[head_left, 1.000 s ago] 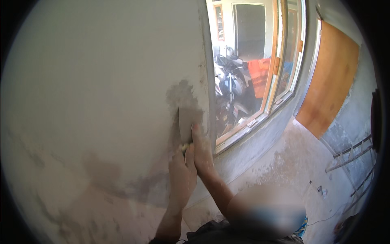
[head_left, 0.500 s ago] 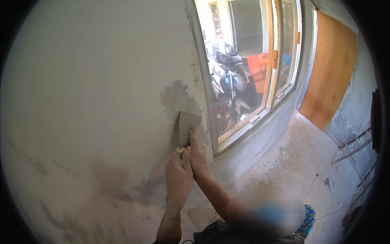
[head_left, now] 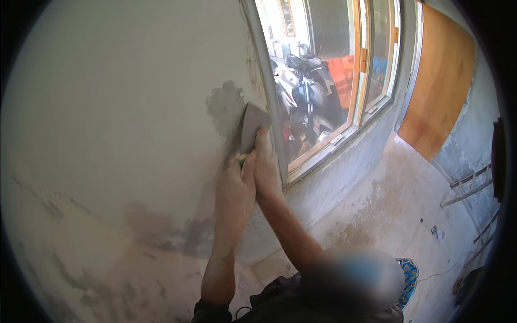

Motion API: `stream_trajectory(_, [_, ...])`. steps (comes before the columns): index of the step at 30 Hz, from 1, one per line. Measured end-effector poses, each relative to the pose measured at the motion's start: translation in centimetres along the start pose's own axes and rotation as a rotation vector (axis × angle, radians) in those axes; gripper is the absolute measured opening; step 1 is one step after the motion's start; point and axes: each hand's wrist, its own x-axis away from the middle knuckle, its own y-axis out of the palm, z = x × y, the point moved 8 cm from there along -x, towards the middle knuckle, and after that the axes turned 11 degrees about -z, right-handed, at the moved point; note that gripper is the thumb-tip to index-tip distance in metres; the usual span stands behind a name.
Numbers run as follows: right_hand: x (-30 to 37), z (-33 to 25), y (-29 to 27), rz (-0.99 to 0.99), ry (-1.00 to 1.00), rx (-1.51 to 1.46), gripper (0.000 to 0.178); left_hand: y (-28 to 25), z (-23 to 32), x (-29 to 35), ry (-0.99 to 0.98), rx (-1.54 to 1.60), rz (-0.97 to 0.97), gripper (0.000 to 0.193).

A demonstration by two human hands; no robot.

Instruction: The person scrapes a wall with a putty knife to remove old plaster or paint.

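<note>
A putty knife (head_left: 254,125) with a broad grey blade lies against the pale wall (head_left: 134,102), its blade pointing up beside the window frame. My right hand (head_left: 267,169) grips it, with one finger stretched along the blade. Close against it, my left hand (head_left: 232,185) is closed around the lower part, where a bit of yellowish handle (head_left: 242,157) shows between the hands. The rest of the handle is hidden by my fingers. Just left of the blade spreads a dark, rough-edged grey patch (head_left: 225,105) on the wall.
To the right is a window with a wooden frame (head_left: 355,97); a motorcycle (head_left: 307,86) and an orange cloth (head_left: 340,81) show beyond it. A brown wooden panel (head_left: 439,81) stands farther right, near a ladder-like frame (head_left: 468,188). The floor (head_left: 377,215) is stained.
Both hands have slid the putty knife up the wall and slightly right, nearer the window's edge. Both forearms reach farther up. The view has shifted a little.
</note>
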Motion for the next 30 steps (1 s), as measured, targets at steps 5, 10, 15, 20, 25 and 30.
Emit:
stream_trajectory(5, [-0.7, 1.3, -2.0, -0.063, 0.186, 0.090, 0.056, 1.9, 0.4, -1.2, 0.081, 0.019, 0.010, 0.049])
stream_trajectory(10, [0.4, 0.9, -0.3, 0.026, -0.220, 0.279, 0.053, 1.5, -2.6, 0.8, 0.026, 0.081, 0.067, 0.055])
stream_trajectory(15, [-1.7, -0.3, -1.5, -0.132, 0.219, 0.063, 0.055, 1.8, -0.1, -1.3, 0.092, 0.154, 0.066, 0.053])
stream_trajectory(20, [-0.7, 1.2, -0.6, -0.127, -0.073, 0.294, 0.057, 1.6, -1.9, 1.2, 0.043, 0.202, 0.138, 0.048])
stream_trajectory(25, [-3.0, -0.8, -1.2, -0.188, 0.014, 0.293, 0.057, 1.4, 0.4, -1.3, 0.039, 0.264, 0.069, 0.050])
stream_trajectory(30, [-1.5, -0.4, -1.4, -0.199, -0.095, 0.353, 0.051, 2.6, -1.3, 0.4, 0.048, 0.255, 0.122, 0.052])
